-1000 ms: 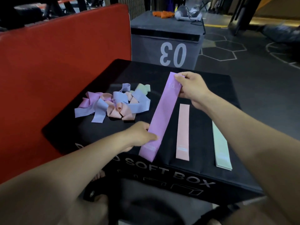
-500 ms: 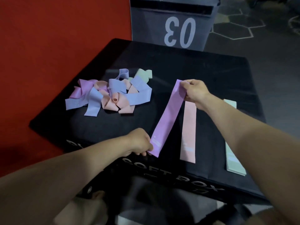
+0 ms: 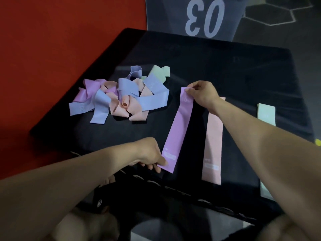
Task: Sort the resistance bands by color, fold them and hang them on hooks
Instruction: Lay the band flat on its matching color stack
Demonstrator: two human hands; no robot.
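A purple resistance band (image 3: 178, 129) lies stretched flat on the black soft box (image 3: 225, 70). My left hand (image 3: 151, 153) pinches its near end at the box's front edge. My right hand (image 3: 203, 94) pinches its far end. A pink band (image 3: 213, 141) lies flat just right of it, partly under my right forearm. A mint green band (image 3: 266, 114) lies further right, mostly hidden by that arm. A tangled pile of blue, pink, purple and green bands (image 3: 121, 96) sits on the left of the box.
A red padded block (image 3: 60, 40) rises along the left side. A grey box marked "03" (image 3: 203, 16) stands behind the soft box. Dark floor with hexagon lines (image 3: 278, 13) lies at the back right.
Both hands have drawn the purple band nearer and straighter, alongside the pink band. The head camera has tilted down and moved closer.
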